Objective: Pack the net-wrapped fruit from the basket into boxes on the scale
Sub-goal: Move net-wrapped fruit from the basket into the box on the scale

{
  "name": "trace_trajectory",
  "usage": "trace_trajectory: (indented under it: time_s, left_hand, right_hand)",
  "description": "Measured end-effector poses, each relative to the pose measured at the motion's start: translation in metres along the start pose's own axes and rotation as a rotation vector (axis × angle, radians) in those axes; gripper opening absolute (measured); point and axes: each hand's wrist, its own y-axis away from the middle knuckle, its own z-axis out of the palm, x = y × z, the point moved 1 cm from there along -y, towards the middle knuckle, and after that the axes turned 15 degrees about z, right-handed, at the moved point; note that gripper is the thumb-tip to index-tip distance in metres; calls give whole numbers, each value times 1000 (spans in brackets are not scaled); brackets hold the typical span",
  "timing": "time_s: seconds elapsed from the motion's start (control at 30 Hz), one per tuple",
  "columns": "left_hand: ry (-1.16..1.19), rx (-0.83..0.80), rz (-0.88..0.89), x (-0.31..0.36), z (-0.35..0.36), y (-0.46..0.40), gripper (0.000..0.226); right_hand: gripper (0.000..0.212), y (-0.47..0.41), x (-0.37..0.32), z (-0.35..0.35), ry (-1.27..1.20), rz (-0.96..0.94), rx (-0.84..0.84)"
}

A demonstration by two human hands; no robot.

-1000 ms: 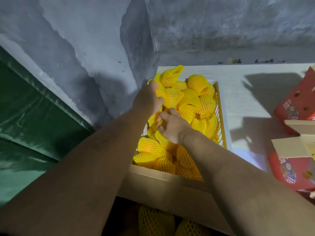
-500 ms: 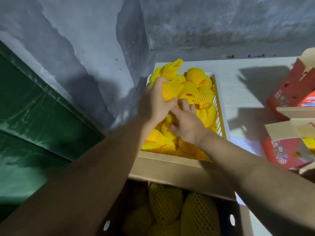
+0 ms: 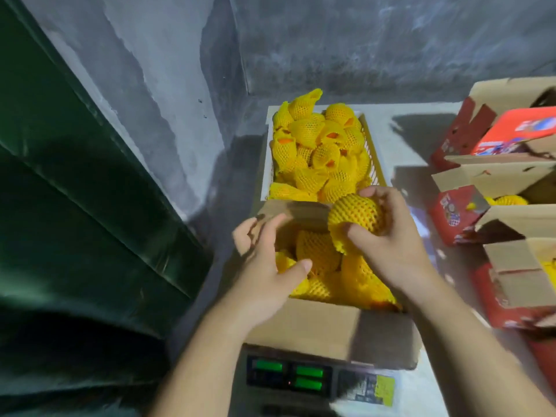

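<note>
A net-wrapped fruit (image 3: pixel 355 216) was gripped in the right hand (image 3: pixel 391 236), thumb and fingers curled around it, and was held above the far right corner of the open cardboard box (image 3: pixel 328 329) standing on the scale (image 3: pixel 304 376). The left hand (image 3: pixel 264 266) was spread loosely over the fruit already in the box (image 3: pixel 319 254), the fingers blurred and nothing clearly grasped; whether the fruit beneath was touched could not be told. Just beyond both hands the basket (image 3: pixel 371 152) was seen heaped with wrapped fruit, its near edge hidden behind the box flap (image 3: pixel 293 210). Further red boxes (image 3: pixel 460 212) were stacked well to the right of the right hand.

The box appeared nearly full, so the held fruit could be set on a rounded heap and be rolled out over the low wall. The loose net skirt under the thumb could be slipped off if the fruit were dragged against its neighbours. A reading could be falsified if the left hand were leaned on the pile.
</note>
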Motion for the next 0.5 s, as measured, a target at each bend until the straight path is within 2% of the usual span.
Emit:
trace_trajectory:
  time_s: [0.1, 0.17, 0.3, 0.5]
  left_hand:
    - [-59, 84, 59, 9, -15, 24, 59]
    - [119, 74, 74, 10, -24, 40, 52]
    - [399, -63, 133, 17, -31, 73, 43]
    - [468, 19, 265, 27, -40, 104, 40]
  right_hand:
    - [60, 40, -9, 13, -75, -4, -28]
    - [57, 62, -16, 21, -73, 1, -39]
    - [53, 104, -34, 42, -142, 49, -122]
    - [37, 145, -56, 59, -297, 131, -124]
